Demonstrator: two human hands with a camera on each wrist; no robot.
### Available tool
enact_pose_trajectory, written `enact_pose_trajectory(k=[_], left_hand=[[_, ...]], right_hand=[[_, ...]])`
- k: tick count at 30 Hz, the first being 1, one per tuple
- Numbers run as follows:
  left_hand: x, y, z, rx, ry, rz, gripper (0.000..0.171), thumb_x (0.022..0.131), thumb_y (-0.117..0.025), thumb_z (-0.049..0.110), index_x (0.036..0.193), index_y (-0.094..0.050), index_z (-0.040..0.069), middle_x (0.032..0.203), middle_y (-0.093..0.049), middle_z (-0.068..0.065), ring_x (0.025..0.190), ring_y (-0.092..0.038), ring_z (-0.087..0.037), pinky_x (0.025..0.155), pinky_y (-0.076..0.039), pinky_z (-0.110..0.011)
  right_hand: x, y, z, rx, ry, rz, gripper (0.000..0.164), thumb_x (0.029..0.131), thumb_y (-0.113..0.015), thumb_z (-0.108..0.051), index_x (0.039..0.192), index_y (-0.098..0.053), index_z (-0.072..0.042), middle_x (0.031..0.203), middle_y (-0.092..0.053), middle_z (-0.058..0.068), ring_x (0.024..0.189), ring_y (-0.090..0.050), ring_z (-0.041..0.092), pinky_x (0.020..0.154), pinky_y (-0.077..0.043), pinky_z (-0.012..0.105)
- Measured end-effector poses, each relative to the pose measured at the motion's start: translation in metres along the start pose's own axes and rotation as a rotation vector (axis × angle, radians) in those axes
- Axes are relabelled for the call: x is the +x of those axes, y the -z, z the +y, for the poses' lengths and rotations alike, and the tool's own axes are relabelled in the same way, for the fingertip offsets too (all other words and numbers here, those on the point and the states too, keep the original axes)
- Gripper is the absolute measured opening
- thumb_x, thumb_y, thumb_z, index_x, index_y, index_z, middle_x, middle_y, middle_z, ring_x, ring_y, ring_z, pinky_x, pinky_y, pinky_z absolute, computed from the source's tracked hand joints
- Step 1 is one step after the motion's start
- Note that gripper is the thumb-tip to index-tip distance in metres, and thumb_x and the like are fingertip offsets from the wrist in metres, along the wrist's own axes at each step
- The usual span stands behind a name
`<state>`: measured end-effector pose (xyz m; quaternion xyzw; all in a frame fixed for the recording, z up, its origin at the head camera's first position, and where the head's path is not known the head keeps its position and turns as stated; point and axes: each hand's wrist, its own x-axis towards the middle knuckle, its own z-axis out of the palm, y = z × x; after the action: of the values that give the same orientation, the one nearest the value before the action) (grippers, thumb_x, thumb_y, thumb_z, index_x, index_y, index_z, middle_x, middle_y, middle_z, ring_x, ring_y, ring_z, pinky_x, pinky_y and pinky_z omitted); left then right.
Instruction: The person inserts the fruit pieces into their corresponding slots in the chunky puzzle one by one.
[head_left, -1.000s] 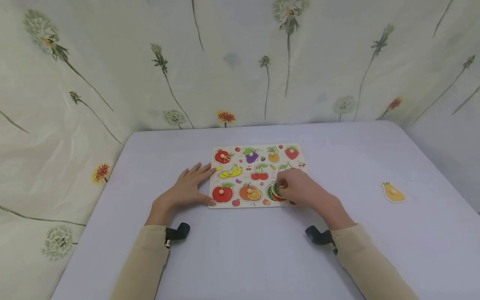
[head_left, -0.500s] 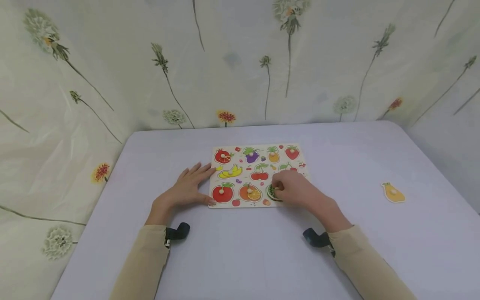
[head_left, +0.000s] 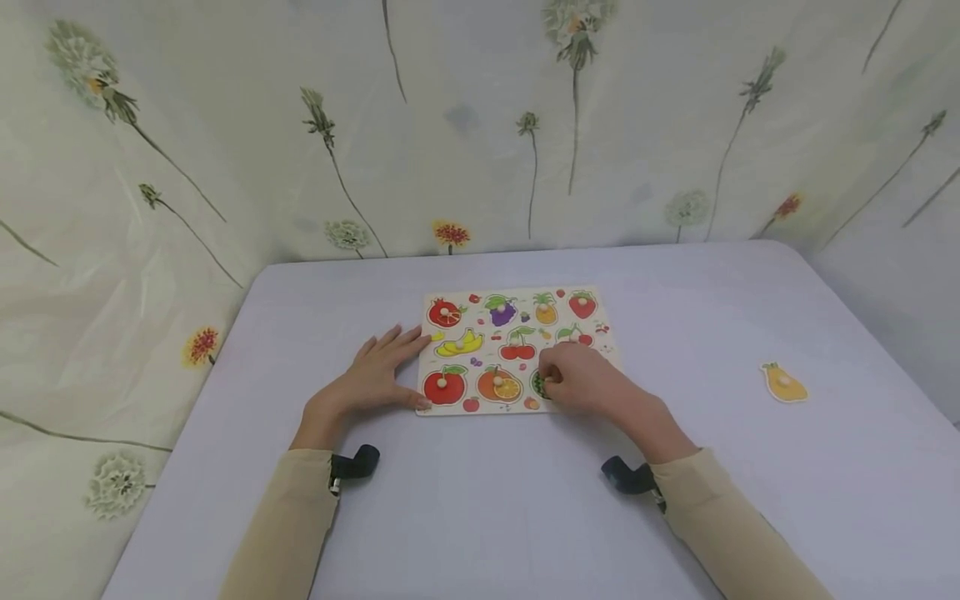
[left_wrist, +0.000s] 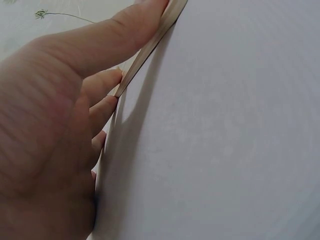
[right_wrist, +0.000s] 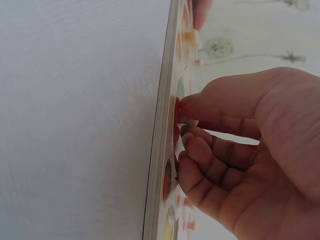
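Observation:
A fruit knob puzzle board [head_left: 491, 360] lies mid-table in the head view. My left hand [head_left: 371, 379] spreads its fingers along the board's left side, thumb at the near corner; in the left wrist view the fingertips touch the wooden edge. Over the lower right of the board is my right hand [head_left: 588, 379], which pinches the knob [right_wrist: 189, 121] of a watermelon piece [head_left: 540, 383] between thumb and fingers. Most of that piece is hidden by the hand, and whether it lies fully in its recess I cannot tell. A yellow pear piece [head_left: 785, 383] lies apart on the right of the table.
Other knobbed pieces sit on the board, among them an apple [head_left: 444, 387], an orange [head_left: 498, 386], bananas [head_left: 461, 343] and grapes [head_left: 502, 312]. The table [head_left: 480, 517] has a pale cover, with a flower-printed curtain [head_left: 465, 167] behind it.
My right hand has moved slightly left with the watermelon piece, which has gone from tilted to lying lower against the board. The left hand has stayed in place.

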<state>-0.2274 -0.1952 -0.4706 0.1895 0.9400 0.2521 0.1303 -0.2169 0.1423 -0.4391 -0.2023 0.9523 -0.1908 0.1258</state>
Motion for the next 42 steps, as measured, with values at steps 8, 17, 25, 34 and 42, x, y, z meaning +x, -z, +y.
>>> enact_pose_trajectory(k=[8,17,25,34,42], left_hand=[[0.0,-0.001,0.001,0.004,-0.001,-0.006,0.103,0.071,-0.079,0.056,0.157,-0.029,0.028,0.168,-0.019,0.003,0.157,-0.002,-0.028,0.126,-0.001,-0.058],[0.001,-0.002,0.0,0.007,-0.013,0.003,0.103,0.071,-0.08,0.056,0.157,-0.03,0.028,0.168,-0.019,0.002,0.157,-0.002,-0.029,0.125,-0.002,-0.059],[0.002,-0.003,-0.003,0.016,-0.011,0.006,0.104,0.071,-0.079,0.058,0.157,-0.03,0.029,0.168,-0.02,0.003,0.157,-0.002,-0.028,0.126,-0.002,-0.058],[0.003,-0.004,-0.003,0.008,-0.007,0.007,0.103,0.071,-0.08,0.056,0.157,-0.03,0.028,0.168,-0.02,0.002,0.157,-0.002,-0.028,0.126,-0.002,-0.058],[0.003,-0.004,-0.003,0.009,-0.004,0.008,0.104,0.07,-0.08,0.056,0.157,-0.03,0.029,0.168,-0.02,0.003,0.157,-0.003,-0.028,0.125,-0.003,-0.059]], right_hand=[[0.0,-0.002,0.003,0.02,0.013,0.002,0.004,0.088,-0.07,-0.018,0.089,-0.067,-0.017,0.081,-0.062,-0.004,0.084,-0.053,0.017,0.07,-0.044,0.028],[-0.004,0.004,0.008,0.115,-0.028,-0.023,0.007,0.09,-0.069,-0.023,0.097,-0.07,-0.022,0.091,-0.066,-0.004,0.082,-0.056,0.017,0.067,-0.049,0.028],[-0.009,0.019,0.016,0.111,-0.053,0.001,0.014,0.093,-0.065,-0.021,0.106,-0.071,-0.02,0.096,-0.067,-0.002,0.09,-0.057,0.019,0.075,-0.051,0.029],[-0.015,0.041,0.037,0.062,-0.149,0.048,0.025,0.094,-0.062,-0.021,0.117,-0.069,-0.013,0.103,-0.066,0.005,0.095,-0.056,0.023,0.079,-0.053,0.034],[-0.023,0.059,0.063,0.042,-0.237,0.025,0.028,0.094,-0.059,-0.019,0.12,-0.065,-0.01,0.106,-0.064,0.012,0.096,-0.056,0.027,0.074,-0.054,0.034]])
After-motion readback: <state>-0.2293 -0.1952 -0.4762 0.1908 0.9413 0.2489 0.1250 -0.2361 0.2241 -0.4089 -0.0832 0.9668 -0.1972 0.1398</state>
